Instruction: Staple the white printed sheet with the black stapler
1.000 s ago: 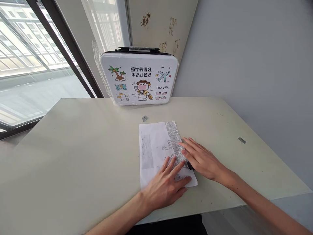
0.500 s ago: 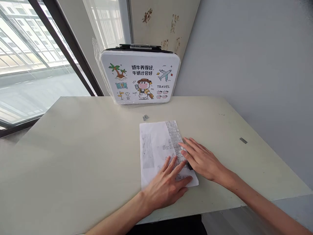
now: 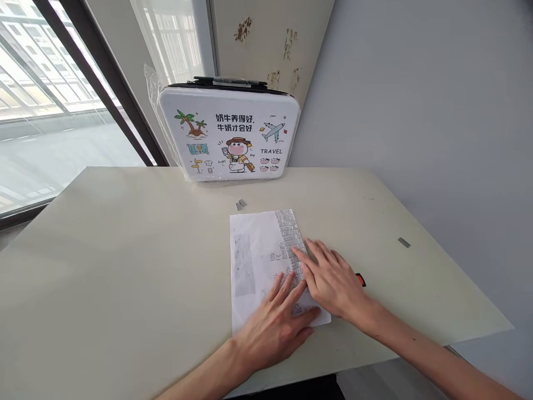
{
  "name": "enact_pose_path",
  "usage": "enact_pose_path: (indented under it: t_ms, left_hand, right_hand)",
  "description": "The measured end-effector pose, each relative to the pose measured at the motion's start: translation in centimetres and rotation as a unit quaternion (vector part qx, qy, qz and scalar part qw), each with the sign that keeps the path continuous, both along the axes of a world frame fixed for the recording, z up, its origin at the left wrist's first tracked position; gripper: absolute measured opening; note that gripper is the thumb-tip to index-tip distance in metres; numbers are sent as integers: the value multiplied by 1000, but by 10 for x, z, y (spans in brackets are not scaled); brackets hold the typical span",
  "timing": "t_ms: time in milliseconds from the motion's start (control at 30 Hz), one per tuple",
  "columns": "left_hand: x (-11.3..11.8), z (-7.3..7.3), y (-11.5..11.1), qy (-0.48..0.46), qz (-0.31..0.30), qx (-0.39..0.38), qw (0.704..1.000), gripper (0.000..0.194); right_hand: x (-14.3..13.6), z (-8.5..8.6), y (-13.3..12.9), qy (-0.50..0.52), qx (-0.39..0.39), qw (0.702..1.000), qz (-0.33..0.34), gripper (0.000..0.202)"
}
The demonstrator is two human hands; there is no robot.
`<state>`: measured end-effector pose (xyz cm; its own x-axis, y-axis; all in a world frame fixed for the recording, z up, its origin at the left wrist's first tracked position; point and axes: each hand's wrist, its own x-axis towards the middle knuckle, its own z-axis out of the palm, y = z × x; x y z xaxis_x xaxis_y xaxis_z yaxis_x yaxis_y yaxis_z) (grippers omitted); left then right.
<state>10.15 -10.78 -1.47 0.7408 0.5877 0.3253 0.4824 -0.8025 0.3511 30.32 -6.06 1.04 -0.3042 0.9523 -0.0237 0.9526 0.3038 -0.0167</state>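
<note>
Printed sheets of white paper (image 3: 262,250) lie on the table in front of me, with a grey picture at the left and a dense grey patterned band down the right side. My left hand (image 3: 277,330) is open, fingers spread, lying flat on the lower part of the paper. My right hand (image 3: 333,280) rests on the paper's right edge, its fingers stretched out over the band. Just past that hand's outer side shows a small black object (image 3: 361,280) with an orange-red part; the hand hides the rest, and I cannot tell its kind.
A white cartoon-printed case (image 3: 229,133) in clear plastic stands upright at the table's back. Small grey metallic strips (image 3: 241,204) lie behind the paper, and another grey strip (image 3: 403,242) lies at the right. A grey wall (image 3: 400,100) borders the right, a window (image 3: 54,111) the left.
My right hand has shifted slightly against the paper. The black object, earlier partly visible by its thumb side, now shows at its outer side. The whole view has moved a little.
</note>
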Motion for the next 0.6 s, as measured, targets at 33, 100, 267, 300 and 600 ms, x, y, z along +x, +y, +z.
enact_pose_path:
  t_ms: [33, 100, 267, 300, 600]
  left_hand:
    - [0, 1, 0, 1, -1, -1, 1000, 35]
    - [-1, 2, 1, 5, -2, -1, 1000, 36]
    - [-2, 6, 1, 8, 0, -7, 1000, 37]
    - [-2, 6, 1, 8, 0, -7, 1000, 36]
    - [-14, 13, -9, 26, 9, 2, 1000, 34]
  right_hand:
    - [-1, -1, 0, 2, 0, 1000, 0, 53]
    - [-3, -2, 0, 6, -4, 1000, 2, 54]
    - [-4, 2, 3, 41, -13, 999, 11, 55]
    - [-2, 5, 4, 58, -15, 998, 13, 55]
    - [44, 23, -11, 254, -62, 960, 102, 46]
